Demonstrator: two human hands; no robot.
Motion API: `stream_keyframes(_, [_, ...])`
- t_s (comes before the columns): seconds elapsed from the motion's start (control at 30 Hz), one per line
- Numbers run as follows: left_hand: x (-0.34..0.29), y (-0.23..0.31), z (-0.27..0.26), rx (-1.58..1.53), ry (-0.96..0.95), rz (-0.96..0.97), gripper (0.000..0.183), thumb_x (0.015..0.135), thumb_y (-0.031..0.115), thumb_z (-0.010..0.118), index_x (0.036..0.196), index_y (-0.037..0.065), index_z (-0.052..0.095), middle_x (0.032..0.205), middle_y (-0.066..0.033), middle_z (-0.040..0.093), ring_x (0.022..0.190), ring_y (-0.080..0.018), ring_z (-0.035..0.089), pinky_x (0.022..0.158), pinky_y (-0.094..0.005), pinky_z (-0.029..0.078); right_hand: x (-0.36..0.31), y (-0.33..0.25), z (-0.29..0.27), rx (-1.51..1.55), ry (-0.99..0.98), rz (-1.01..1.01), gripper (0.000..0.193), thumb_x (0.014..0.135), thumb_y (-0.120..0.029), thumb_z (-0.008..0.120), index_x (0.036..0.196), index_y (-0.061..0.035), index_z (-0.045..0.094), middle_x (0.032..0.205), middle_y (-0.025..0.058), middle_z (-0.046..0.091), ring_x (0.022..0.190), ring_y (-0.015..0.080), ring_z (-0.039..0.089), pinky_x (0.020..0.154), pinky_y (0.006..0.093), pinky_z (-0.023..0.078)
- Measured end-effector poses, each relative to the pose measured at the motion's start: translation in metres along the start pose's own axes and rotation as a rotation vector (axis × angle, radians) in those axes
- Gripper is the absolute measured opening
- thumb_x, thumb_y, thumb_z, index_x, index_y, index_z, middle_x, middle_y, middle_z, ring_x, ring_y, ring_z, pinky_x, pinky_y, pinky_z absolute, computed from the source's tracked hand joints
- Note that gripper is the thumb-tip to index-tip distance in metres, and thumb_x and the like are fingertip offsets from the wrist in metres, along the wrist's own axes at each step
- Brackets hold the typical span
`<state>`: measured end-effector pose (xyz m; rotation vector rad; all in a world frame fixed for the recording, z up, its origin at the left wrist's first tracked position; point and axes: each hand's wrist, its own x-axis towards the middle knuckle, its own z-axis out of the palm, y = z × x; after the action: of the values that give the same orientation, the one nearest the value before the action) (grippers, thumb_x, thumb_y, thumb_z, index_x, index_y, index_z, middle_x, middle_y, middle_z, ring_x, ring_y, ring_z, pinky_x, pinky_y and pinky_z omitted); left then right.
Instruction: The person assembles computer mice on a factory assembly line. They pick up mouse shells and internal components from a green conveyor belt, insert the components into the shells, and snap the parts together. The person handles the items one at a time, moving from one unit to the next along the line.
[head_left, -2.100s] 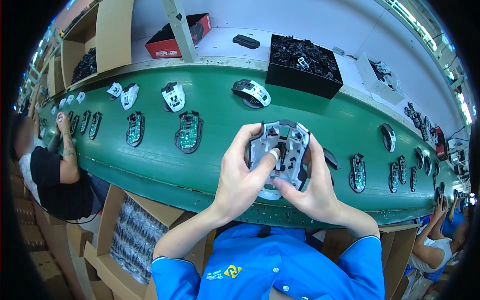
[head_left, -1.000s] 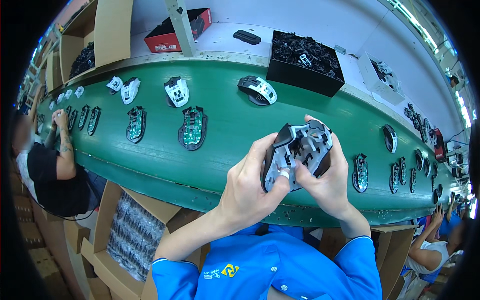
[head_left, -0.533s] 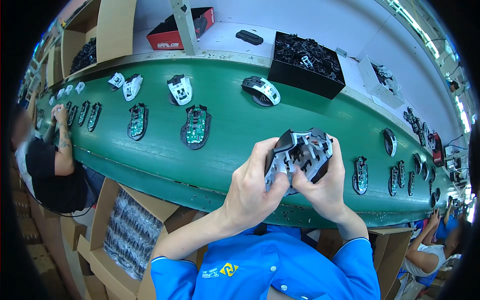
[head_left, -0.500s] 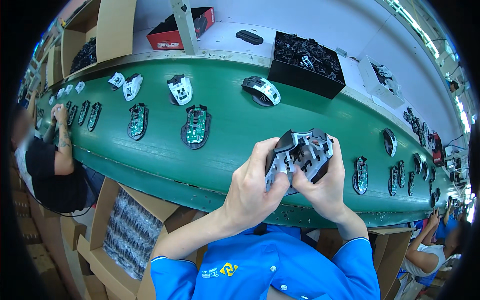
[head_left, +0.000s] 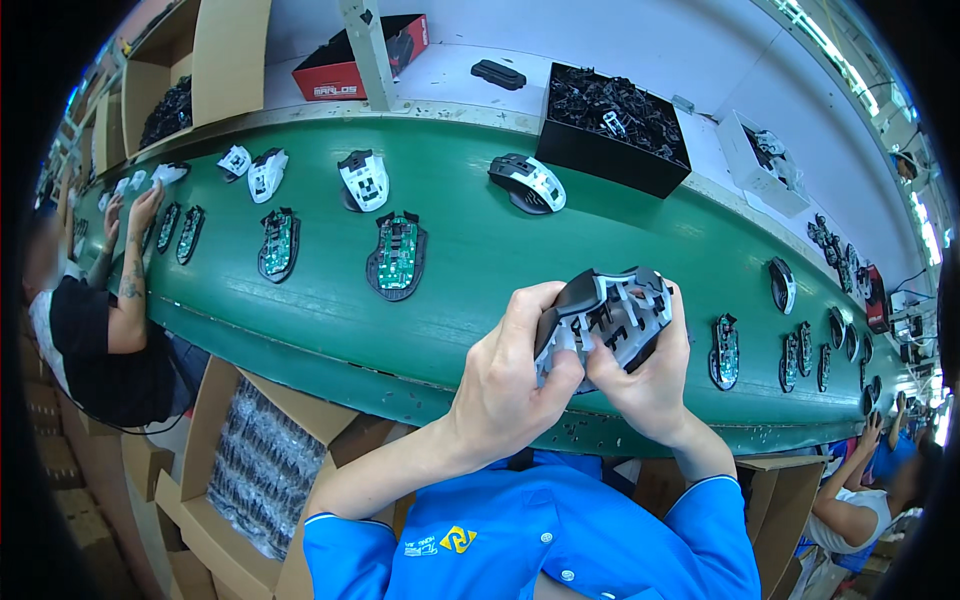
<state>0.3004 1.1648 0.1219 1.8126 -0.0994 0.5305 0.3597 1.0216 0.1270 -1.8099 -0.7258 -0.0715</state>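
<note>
A computer mouse top shell [head_left: 632, 310], black outside with a white ribbed inside, is held up over the green belt in front of me. My left hand [head_left: 515, 365] grips its left side, thumb pressed on the inner face. On the opposite side, my right hand [head_left: 648, 375] wraps round the shell with its thumb also against the inside. The fingertips behind the shell are hidden. Beyond my hands lies a black and white mouse shell [head_left: 527, 184]. To the left rests a mouse base with a green circuit board [head_left: 397, 256], and to the right another such base [head_left: 724, 352].
Along the green belt [head_left: 460, 330] lie several more bases and white shells. A black box of small dark parts [head_left: 615, 125] stands on the back ledge. An open carton of wrapped parts [head_left: 265, 460] is at lower left. Co-workers sit at both ends.
The shell has tilted slightly and dropped a little in my hands. Pieces on the belt have shifted slightly right. The co-worker at left has spread their hands and reached toward a white shell.
</note>
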Motion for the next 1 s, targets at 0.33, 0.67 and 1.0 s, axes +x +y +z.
stream_keyframes(0.33, [0.007, 0.024, -0.044, -0.176, -0.267, -0.271, 0.079, 0.072, 0.011, 0.065, 0.137, -0.001, 0.021, 0.109, -0.0170, 0.054, 0.067, -0.0161, 0.061, 0.054, -0.0240, 0.049, 0.027, -0.021, -0.017, 0.244, -0.053, 0.307, 0.046, 0.073, 0.000, 0.062, 0.116, 0.0031, 0.047, 0.100, 0.0072, 0.058, 0.094, 0.0105, 0.055, 0.085, 0.0271, 0.044])
stream_keyframes(0.67, [-0.018, -0.013, -0.091, -0.105, -0.070, -0.409, 0.064, 0.077, -0.001, 0.052, 0.136, 0.000, 0.029, 0.109, -0.0145, 0.051, 0.075, -0.0115, 0.059, 0.053, -0.0176, 0.049, 0.056, 0.171, -0.123, -1.415, 0.029, -0.263, 0.037, 0.066, -0.004, 0.065, 0.101, -0.0079, 0.054, 0.091, 0.0080, 0.048, 0.087, 0.0248, 0.053, 0.060, 0.0364, 0.052])
stream_keyframes(1.0, [0.087, -0.096, -0.017, 0.752, -0.139, -0.108, 0.063, 0.082, 0.023, 0.064, 0.136, 0.012, 0.034, 0.123, -0.0215, 0.045, 0.077, -0.0327, 0.062, 0.073, -0.0424, 0.050, 0.019, 0.095, -0.125, -1.017, -0.307, 0.016, 0.026, 0.069, -0.015, 0.070, 0.093, -0.0084, 0.061, 0.095, 0.0074, 0.052, 0.096, 0.0259, 0.051, 0.068, 0.0391, 0.052])
